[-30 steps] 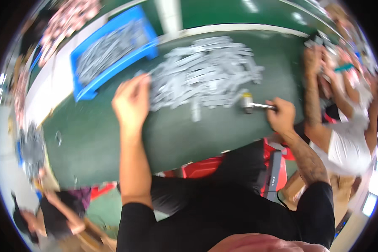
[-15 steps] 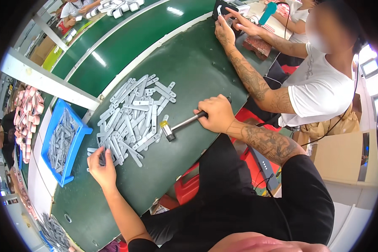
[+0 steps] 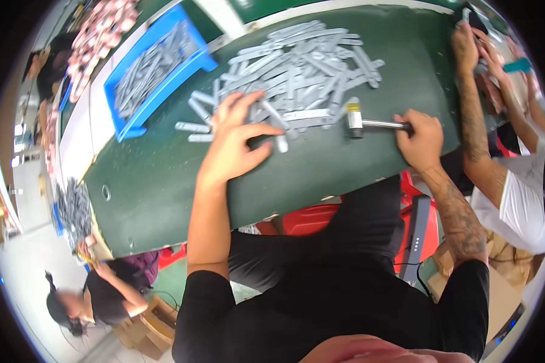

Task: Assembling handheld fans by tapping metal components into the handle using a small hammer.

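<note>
Left hand (image 3: 233,142) at strips (image 3: 312,114); right hand (image 3: 421,138) holding hammer (image 3: 378,124) (tabletop (image 3: 309,172) room toward edge (image 3: 327,198))

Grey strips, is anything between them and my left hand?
Nothing visible: your left hand is spread at the near-left edge of the grey strips. The hammer in your right hand is off to the right.

Through the remote feed I see grey strips (image 3: 312,66), a dark green tabletop (image 3: 321,166), a blue tray (image 3: 165,92), a yellow, black and silver hammer (image 3: 370,123), and dark patterned tattoos (image 3: 465,230) on the right forearm (image 3: 449,196).
</note>
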`<state>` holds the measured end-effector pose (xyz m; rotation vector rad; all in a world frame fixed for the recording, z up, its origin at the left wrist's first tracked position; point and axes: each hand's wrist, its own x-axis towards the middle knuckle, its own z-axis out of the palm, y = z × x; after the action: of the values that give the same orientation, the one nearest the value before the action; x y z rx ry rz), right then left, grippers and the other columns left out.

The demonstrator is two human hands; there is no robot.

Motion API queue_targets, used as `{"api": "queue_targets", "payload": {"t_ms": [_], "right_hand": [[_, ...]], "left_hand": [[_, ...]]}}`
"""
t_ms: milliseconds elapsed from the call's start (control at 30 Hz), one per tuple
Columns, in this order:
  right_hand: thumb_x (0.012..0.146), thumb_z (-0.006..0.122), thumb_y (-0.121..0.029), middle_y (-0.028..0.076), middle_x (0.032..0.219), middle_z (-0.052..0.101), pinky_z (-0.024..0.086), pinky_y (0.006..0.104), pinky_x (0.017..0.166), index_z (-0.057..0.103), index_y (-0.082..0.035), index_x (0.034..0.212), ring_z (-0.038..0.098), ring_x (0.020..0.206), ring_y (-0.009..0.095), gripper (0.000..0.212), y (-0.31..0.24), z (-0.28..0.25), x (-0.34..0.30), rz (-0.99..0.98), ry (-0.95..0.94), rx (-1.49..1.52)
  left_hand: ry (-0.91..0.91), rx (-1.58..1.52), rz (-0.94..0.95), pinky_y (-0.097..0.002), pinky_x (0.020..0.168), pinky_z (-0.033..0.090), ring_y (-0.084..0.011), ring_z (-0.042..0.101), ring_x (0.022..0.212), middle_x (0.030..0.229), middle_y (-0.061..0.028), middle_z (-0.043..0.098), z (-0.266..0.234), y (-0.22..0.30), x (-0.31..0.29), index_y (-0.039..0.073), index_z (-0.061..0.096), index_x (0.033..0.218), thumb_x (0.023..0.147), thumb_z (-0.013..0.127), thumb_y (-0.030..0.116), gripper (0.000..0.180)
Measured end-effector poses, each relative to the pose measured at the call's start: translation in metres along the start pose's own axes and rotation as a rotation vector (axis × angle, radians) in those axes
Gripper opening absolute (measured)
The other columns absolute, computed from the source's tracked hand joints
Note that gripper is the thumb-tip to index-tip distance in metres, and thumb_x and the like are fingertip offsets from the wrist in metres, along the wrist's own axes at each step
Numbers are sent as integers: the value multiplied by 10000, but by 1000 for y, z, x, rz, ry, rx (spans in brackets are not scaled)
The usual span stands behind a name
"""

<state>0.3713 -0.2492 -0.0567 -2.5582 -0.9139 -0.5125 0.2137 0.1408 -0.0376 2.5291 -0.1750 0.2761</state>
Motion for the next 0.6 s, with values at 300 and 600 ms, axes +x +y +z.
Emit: {"api": "queue_targets", "payload": {"t_ms": [300, 600], "right_hand": [[942, 789, -205, 89, 710, 601, 403, 450, 684, 594, -90, 782, 626, 716, 340, 277, -5, 15, -2, 20, -72, 1], [780, 764, -128, 133, 706, 642, 442, 499, 631, 692, -100, 779, 657, 684, 382, 77, -6, 13, 2, -20, -21, 105]], "left_hand": [[95, 57, -60, -576, 1236, 262, -377, 413, 1534, 1508, -5, 651, 9, -6, -9, 254, 869, 1036, 753, 970, 232, 301], [158, 134, -19, -569, 1168, 348, -397, 487, 1480, 1439, -39, 686, 15, -17, -10, 188, 839, 908, 741, 955, 209, 204]]}}
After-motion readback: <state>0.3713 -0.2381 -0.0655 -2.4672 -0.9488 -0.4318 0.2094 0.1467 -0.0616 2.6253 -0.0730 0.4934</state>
